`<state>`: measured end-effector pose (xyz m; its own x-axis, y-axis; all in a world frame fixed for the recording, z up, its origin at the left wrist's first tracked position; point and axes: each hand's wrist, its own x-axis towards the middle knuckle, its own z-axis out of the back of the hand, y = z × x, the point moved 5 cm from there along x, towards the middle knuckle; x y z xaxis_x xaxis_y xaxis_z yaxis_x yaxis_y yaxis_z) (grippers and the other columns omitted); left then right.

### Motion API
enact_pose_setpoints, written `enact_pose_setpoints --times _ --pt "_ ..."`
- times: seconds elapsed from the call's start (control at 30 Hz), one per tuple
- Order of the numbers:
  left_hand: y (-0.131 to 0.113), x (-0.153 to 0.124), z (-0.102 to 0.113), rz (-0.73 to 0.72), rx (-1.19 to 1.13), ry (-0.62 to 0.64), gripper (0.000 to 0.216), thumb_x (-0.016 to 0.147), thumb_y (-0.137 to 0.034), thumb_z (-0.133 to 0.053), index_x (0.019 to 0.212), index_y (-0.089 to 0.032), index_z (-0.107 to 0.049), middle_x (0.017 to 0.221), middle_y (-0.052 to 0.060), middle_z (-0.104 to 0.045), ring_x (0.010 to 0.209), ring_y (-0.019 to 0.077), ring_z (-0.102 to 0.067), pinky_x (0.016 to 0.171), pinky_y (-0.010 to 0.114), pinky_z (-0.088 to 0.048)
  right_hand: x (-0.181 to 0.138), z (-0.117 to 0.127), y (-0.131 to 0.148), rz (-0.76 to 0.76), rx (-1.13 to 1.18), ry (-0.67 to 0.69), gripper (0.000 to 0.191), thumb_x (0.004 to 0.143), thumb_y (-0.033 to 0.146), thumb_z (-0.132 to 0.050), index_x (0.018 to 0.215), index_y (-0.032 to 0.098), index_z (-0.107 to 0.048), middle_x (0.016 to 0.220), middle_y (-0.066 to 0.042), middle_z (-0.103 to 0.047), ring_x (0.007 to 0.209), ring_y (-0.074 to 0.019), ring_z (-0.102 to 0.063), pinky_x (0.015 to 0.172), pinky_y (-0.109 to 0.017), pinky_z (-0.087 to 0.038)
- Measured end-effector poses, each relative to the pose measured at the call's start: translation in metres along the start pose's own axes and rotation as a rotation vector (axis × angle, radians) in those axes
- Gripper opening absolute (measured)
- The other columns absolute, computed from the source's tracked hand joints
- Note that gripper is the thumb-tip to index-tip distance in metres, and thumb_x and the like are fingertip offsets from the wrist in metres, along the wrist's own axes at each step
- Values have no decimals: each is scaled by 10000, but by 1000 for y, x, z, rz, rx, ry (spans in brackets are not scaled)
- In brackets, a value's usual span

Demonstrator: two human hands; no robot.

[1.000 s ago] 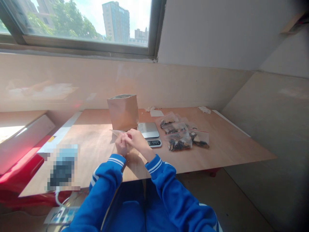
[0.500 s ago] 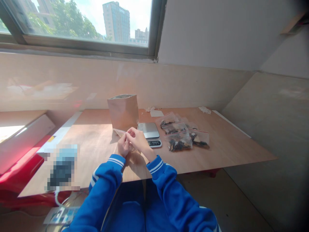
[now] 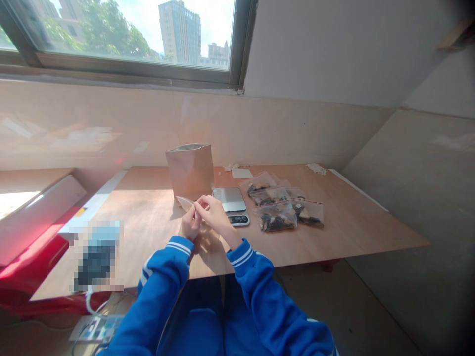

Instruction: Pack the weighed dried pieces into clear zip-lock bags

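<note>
Both hands meet over the table in front of the brown paper bag, which stands upright with its top open. My left hand and my right hand pinch a clear plastic zip bag at its upper edge. One corner of it sticks out to the left; the rest is mostly hidden behind the fingers. Just right of my hands lies a kitchen scale with a steel plate and a lit display, too small to read. Farther right, several filled zip bags hold dark, dried pieces.
The wooden tabletop reaches to the wall. A white paper and crumpled tissue lie at the back. A blurred-out object lies at the front left, with a white cable hanging below.
The zip bag's left corner shows a little more open between my fingers. My hands stay nearly in place, and the view has shifted slightly.
</note>
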<state>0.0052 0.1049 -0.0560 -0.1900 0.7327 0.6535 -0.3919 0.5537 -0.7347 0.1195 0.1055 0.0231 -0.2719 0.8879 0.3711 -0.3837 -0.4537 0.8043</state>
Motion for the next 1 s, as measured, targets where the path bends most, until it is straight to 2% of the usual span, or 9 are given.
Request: enact_pose_setpoints --times 0.07,0.17,0.27,0.37,0.53,0.73,1.0 --pt "-1 1 1 32 -25 -19 302 909 -418 -457 841 -180 -628 741 45 -651 694 175 -616 629 287 -480 0 -3 -2 -5 22 5 176 888 264 -546 780 170 -649 786 -7 -622 730 -119 -570 691 -232 -440" --pt "2 1 3 90 -68 -80 406 928 -435 -412 621 -191 -517 562 -5 -520 538 128 -505 539 261 -418 0 -6 -3 -18 46 43 225 894 267 -533 747 164 -668 770 -17 -639 702 -116 -581 666 -227 -445" --pt "6 1 4 118 -92 -131 486 944 -458 -359 541 -197 -431 516 -15 -455 493 113 -441 502 258 -377 -2 -7 -3 -19 63 83 291 905 257 -509 672 163 -656 732 -18 -649 671 -111 -582 656 -227 -446" --pt "11 1 4 157 -116 -179 515 943 -477 -363 512 -199 -407 489 -18 -430 470 110 -409 479 266 -356 -4 -7 -4 -28 69 80 274 899 304 -537 700 167 -666 744 -22 -660 709 -124 -594 685 -238 -458" --pt "13 3 6 223 -148 -217 506 950 -480 -351 553 -192 -475 508 -6 -481 483 124 -451 468 276 -374 -5 -9 -8 -73 68 65 221 822 386 -649 839 168 -677 821 -33 -667 756 -141 -608 686 -245 -473" --pt "4 5 4 179 -179 -153 545 939 -485 -383 480 -204 -468 507 7 -492 519 131 -486 561 288 -432 -5 -6 -7 -114 62 43 300 887 275 -512 650 163 -658 685 -25 -666 678 -136 -599 642 -230 -436" --pt "2 6 3 164 -209 -127 514 923 -448 -435 479 -189 -453 513 -2 -465 518 120 -444 542 278 -391 -8 -6 -10 -159 135 50 337 844 302 -534 557 154 -630 588 -14 -648 613 -131 -596 579 -209 -411"
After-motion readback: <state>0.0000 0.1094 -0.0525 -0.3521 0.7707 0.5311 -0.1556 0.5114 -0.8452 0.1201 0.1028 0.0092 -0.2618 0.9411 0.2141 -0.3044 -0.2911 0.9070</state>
